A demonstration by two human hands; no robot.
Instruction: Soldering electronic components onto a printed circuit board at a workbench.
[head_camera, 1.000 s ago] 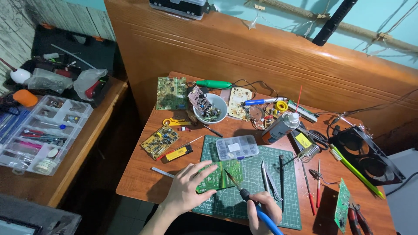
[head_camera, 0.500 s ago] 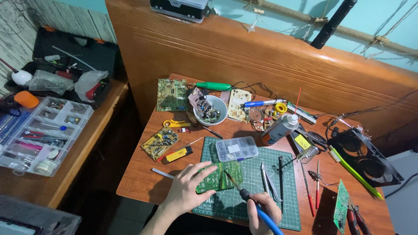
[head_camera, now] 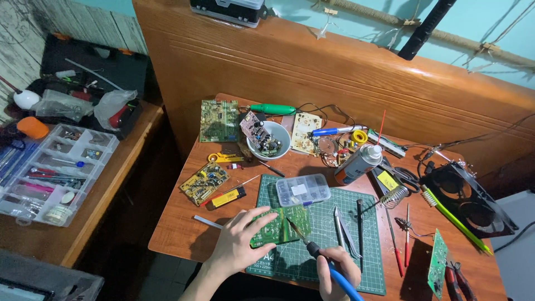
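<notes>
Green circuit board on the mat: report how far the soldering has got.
Done: the green circuit board lies on the cutting mat, tools laid out alongside. In hand: the left hand pins the board while the right hand puts the soldering iron tip to it. Left: which joints are finished is too small to tell.

Small brown wooden table [head_camera: 184, 223]: smooth, faintly glossy. Green rubbery cutting mat [head_camera: 326, 234]: matt. Clear plastic compartment box [head_camera: 303, 189]: glossy. White glazed ceramic bowl [head_camera: 281, 135]: shiny. Slim metal tweezers [head_camera: 341, 227]: bright. Green circuit board [head_camera: 280, 226]: matt.
</notes>
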